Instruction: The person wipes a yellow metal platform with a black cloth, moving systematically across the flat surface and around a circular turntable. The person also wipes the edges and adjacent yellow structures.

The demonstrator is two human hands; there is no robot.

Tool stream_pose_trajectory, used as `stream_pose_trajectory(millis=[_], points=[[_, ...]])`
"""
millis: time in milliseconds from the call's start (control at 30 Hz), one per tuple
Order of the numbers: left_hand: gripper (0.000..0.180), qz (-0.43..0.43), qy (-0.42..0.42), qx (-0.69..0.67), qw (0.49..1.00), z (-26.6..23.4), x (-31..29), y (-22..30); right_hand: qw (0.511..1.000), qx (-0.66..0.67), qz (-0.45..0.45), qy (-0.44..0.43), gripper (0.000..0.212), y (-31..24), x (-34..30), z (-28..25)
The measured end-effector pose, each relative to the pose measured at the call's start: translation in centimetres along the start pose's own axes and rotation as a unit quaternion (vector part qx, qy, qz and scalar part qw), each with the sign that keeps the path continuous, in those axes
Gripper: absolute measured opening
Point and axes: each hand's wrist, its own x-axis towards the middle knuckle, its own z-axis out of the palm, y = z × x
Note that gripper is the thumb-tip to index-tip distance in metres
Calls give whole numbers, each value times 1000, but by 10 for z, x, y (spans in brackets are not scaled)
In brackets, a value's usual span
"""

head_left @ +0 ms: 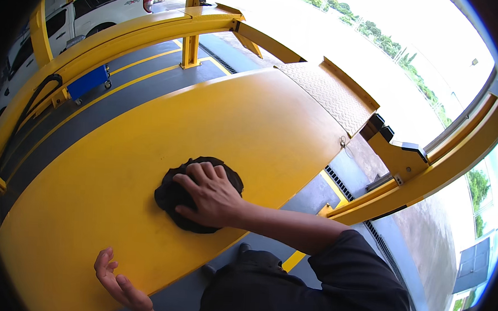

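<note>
A crumpled black cloth [171,193] lies on a wide yellow platform [251,119] that slants across the view. Pressed down over its middle, my right hand [210,196] grips the cloth with bent fingers. My left hand [119,284] hovers at the platform's near edge, lower left. Its fingers are loosely curved and apart, with nothing in them. The cloth's edges stick out all round my right hand.
A ridged metal ramp plate [328,92] joins the platform's far right end. Yellow posts and a second yellow runway [120,33] stand beyond. A blue wheeled trolley [89,83] is on the grey floor at left, near a white pickup [93,15]. A yellow lift post [428,165] rises at right.
</note>
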Motion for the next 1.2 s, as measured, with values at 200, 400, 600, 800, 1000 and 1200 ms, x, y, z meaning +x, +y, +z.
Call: stream_pose_trajectory(millis=[200, 400, 600, 800, 1000, 1200], points=[[58, -33, 29, 50, 998, -5, 0, -8, 997, -19, 2, -75, 74, 43, 32, -6], [51, -48, 56, 81, 994, -1, 0, -7, 938, -156, 308, -16, 77, 302, 19, -87], [45, -17, 95, 129, 987, -9, -9, -18, 864, -216, 454, -3, 79, 420, -95, -160], [42, -42, 162, 181, 969, -3, -12, 2, 857, -222, 464, -19, 80, 435, -117, -161], [42, -19, 143, 164, 976, 8, -9, 7, 883, -193, 426, -43, 83, 439, 4, -135], [41, -33, 174, 176, 968, -1, -19, 4, 996, -32, -6, -82, 71, 173, 177, 24]])
